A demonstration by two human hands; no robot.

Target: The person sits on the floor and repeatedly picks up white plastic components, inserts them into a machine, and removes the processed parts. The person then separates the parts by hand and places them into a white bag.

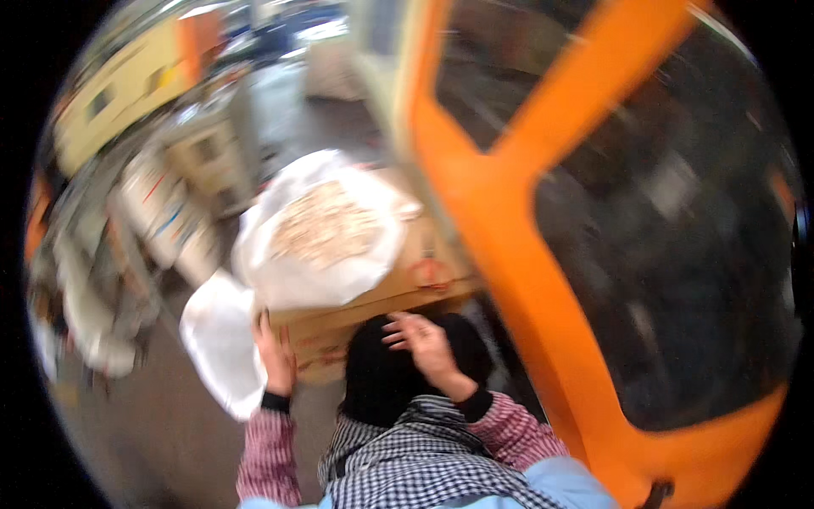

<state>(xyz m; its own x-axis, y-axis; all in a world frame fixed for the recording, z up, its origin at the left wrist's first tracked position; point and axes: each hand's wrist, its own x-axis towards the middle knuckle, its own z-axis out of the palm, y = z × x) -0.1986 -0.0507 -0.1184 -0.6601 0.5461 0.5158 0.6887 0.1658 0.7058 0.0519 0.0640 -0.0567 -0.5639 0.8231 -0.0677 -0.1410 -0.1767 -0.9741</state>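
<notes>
My left hand [275, 356] is raised with its fingers stretched out, at the right edge of an empty-looking white bag [222, 339]. Its fingertips seem to touch the bag's edge, though blur hides the exact contact. Over my dark-clad lap my right hand [426, 346] is open, fingers apart, with nothing visible in it. In front of both hands a white liner or sack [339, 293], spread wide, holds a heap of small pale beige pieces [329, 225]. It rests on a cardboard box [318, 339]. A small red-handled tool [431, 271], perhaps scissors, lies on the cardboard right of the heap.
A large orange machine frame [509, 254] with dark window panels [670, 220] rises close on my right. Filled white sacks [157, 204] and a beige cabinet-like unit [208, 153] stand at the left. A cream machine housing [119, 85] is farther back.
</notes>
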